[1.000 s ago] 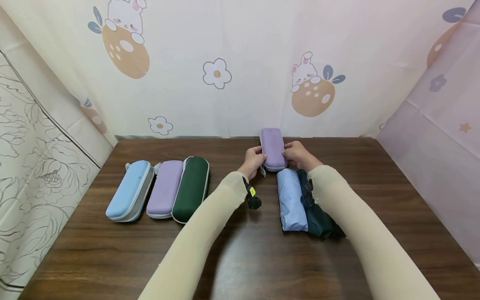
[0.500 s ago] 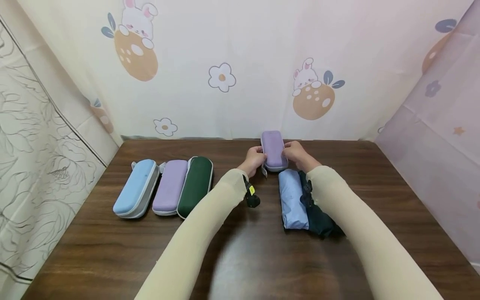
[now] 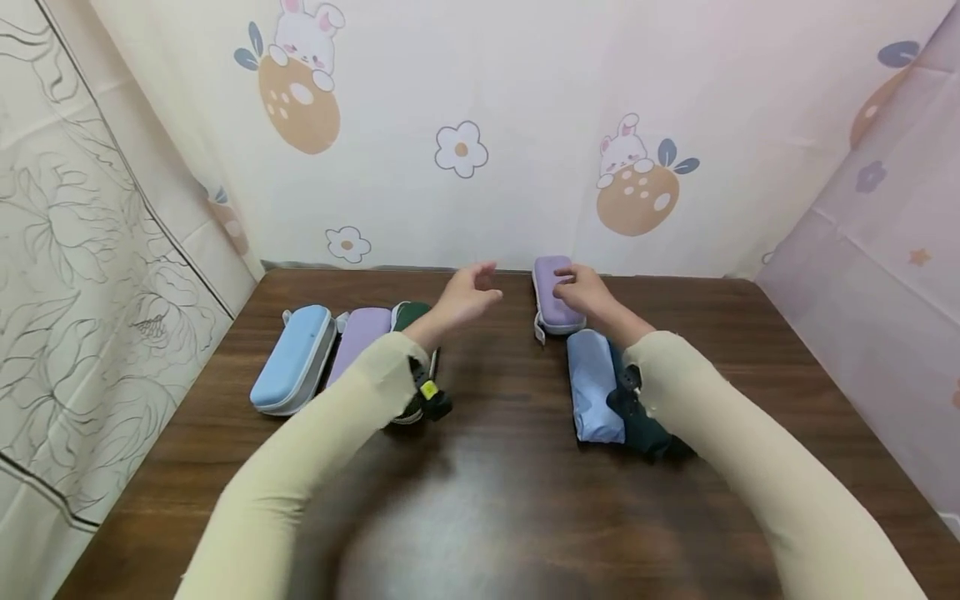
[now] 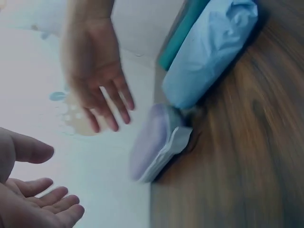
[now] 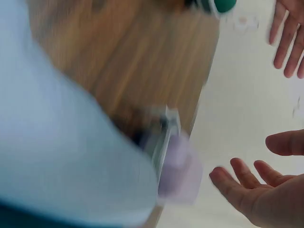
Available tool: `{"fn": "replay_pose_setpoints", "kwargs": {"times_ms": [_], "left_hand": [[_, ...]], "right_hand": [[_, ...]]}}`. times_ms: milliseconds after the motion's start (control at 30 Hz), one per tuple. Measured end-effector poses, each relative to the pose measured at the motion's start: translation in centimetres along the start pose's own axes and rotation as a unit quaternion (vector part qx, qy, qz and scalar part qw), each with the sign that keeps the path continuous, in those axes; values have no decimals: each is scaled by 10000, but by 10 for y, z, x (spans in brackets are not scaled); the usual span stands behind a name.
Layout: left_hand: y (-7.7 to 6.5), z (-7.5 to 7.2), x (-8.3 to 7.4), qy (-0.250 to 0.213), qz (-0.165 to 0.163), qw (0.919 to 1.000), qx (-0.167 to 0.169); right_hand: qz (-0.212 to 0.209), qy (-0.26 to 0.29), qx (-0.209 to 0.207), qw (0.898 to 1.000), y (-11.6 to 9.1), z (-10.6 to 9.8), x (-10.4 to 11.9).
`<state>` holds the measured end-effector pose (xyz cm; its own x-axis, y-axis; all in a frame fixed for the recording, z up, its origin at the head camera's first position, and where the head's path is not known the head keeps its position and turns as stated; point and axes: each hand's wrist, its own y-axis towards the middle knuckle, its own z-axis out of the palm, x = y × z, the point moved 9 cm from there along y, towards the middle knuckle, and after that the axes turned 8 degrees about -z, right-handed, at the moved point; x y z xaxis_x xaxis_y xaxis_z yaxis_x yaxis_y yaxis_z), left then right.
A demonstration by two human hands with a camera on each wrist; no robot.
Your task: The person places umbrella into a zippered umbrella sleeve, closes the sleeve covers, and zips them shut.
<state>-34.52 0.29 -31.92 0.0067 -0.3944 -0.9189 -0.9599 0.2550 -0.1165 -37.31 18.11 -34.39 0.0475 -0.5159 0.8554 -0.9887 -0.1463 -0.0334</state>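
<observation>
A small purple zip case (image 3: 552, 315) with pale trim lies at the back of the table. My right hand (image 3: 588, 296) hovers over its right side, fingers loosely bent and holding nothing; the right wrist view shows the fingers (image 5: 237, 187) apart from the blurred purple case (image 5: 180, 173). To the left of that case, my left hand (image 3: 459, 300) is raised in the air with nothing in it, fingers and thumb spread. In front of the purple case lie a light blue folded fabric bundle (image 3: 594, 387) and a dark green one (image 3: 641, 423), the latter partly hidden by my right wrist.
On the left a light blue zip case (image 3: 295, 354), another purple zip case (image 3: 363, 329) and a dark green zip case (image 3: 410, 312) lie side by side. My left forearm covers part of the latter two. A patterned curtain (image 3: 525, 183) hangs behind the wooden table (image 3: 487, 500).
Both hands have let go of the purple zip case at the back. My left hand has moved left and up from it; my right hand has lifted slightly. The head view has shifted a little.
</observation>
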Motion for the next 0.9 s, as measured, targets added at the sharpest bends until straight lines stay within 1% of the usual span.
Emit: {"fn": "replay_pose_setpoints", "kwargs": {"times_ms": [33, 67, 133, 167, 233, 300, 400, 433, 467, 533, 633, 700, 733, 800, 900], "left_hand": [[-7, -9, 1, 169, 9, 9998, -54], [-13, -17, 3, 365, 19, 9992, -144], [-25, -32, 11, 618, -61, 9977, -252], [-30, -39, 16, 746, -116, 9966, -323], [-39, -51, 25, 1086, -217, 9928, -465], [-47, -59, 36, 1434, -305, 9875, -575], [-53, -67, 52, 1962, -443, 9772, -683], [-54, -68, 58, 2109, -462, 9737, -725], [-54, -69, 64, 2284, -468, 9694, -763], [-54, -70, 74, 2571, -451, 9616, -846], [-56, -69, 86, 2933, -459, 9499, -976], [-57, -67, 91, 3120, -471, 9433, -1030], [-58, -66, 93, 3207, -505, 9400, -1049], [-58, -64, 95, 3433, -529, 9313, -1093], [-53, -60, 96, 3811, -562, 9165, -1079]], "right_hand": [[-267, 262, 55, 9993, 11, 7, -9], [-536, 641, 117, 9964, 21, 15, -18], [-633, 940, 311, 9931, 26, 33, -23], [-626, 1114, 413, 9909, 25, 42, -22], [-553, 1310, 576, 9882, 15, 59, -10], [-154, 1002, 602, 9930, -10, 74, 16], [38, 1306, 605, 9896, -32, 94, 40], [101, 1438, 607, 9877, -36, 100, 44], [121, 1558, 609, 9858, -38, 108, 43], [324, 1880, 633, 9796, -43, 124, 42], [578, 2230, 743, 9703, -40, 154, 24], [732, 2305, 830, 9668, -39, 171, 15], [760, 2296, 876, 9663, -39, 179, 10], [780, 2251, 894, 9671, -41, 191, 6], [664, 2219, 930, 9684, -43, 204, 6]]}}
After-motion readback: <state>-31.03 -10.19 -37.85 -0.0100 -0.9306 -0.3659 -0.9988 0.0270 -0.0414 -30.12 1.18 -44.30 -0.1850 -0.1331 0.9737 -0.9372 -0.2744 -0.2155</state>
